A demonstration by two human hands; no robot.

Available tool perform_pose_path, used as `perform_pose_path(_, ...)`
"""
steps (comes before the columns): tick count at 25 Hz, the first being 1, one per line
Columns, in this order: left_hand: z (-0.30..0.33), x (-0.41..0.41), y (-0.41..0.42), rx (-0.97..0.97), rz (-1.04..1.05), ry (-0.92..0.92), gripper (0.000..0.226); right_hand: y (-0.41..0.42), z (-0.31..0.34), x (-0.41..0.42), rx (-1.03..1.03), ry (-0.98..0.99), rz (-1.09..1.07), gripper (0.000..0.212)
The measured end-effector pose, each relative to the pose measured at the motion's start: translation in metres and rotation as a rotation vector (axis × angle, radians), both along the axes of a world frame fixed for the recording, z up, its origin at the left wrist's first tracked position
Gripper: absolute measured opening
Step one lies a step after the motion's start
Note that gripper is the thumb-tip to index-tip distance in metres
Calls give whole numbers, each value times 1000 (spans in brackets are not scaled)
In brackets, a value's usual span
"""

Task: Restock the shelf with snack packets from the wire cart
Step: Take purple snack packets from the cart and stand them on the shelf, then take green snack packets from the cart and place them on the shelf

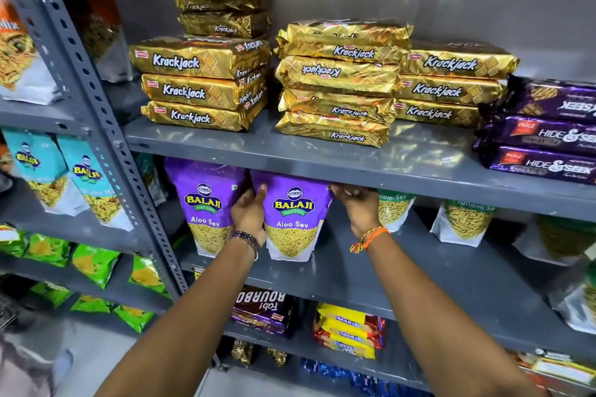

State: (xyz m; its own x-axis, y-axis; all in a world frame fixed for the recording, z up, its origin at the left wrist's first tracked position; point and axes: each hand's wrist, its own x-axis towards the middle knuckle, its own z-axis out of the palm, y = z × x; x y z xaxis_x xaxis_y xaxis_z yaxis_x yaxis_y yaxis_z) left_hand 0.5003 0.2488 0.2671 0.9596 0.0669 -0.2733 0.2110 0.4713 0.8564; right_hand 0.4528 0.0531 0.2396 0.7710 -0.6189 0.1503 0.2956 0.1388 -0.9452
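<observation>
A purple Balaji Aloo Sev packet point(293, 216) stands upright on the grey middle shelf point(371, 271). My left hand point(248, 213) grips its left edge and my right hand point(356, 206) holds its upper right corner, just under the shelf above. A second purple Aloo Sev packet point(206, 203) stands right beside it on the left, touching my left hand. To the right, green-topped Ratlami Sev packets point(395, 209) stand on the same shelf. The wire cart shows only as a sliver at the far left edge point(6, 313).
Gold Krackjack stacks point(338, 84) and purple Hide & Seek packs point(545, 135) fill the shelf above. Below are Bourbon point(261, 313) and Marie point(350, 329) biscuits. A perforated grey upright point(106, 126) divides off the left bay with teal Balaji mix and green packets.
</observation>
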Motion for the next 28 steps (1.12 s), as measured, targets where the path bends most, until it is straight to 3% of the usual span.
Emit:
perform_pose_path(1, -4, -7, 2, 12, 50, 27, 8, -3, 1, -8, 10, 4, -14, 41)
perform_pose_path(4, -24, -34, -4, 23, 57, 74, 37, -21, -8, -43, 70, 32, -53, 24)
perform_pose_path(10, -58, -102, -52, 36, -380, 120, 41, -63, -28, -176, 158, 33, -155, 71)
perform_pose_path(13, -77, -156, -92, 107, -644, 141, 39, -94, -53, -277, 149, 119, -324, 72)
perform_pose_path(16, -100, -223, -141, 214, -907, 176, 34, -117, -97, -393, 193, 210, -535, 60)
perform_pose_path(19, -129, -289, -185, 265, -1121, 245, 17, -114, -149, -490, 243, 322, -738, 28)
perform_pose_path(24, -209, -399, -265, 450, -1333, 322, 22, -88, -279, -621, 443, 512, -1086, 31)
perform_pose_path(28, -296, -459, -308, 591, -1367, 477, 8, -84, -377, -675, 505, 716, -987, 52)
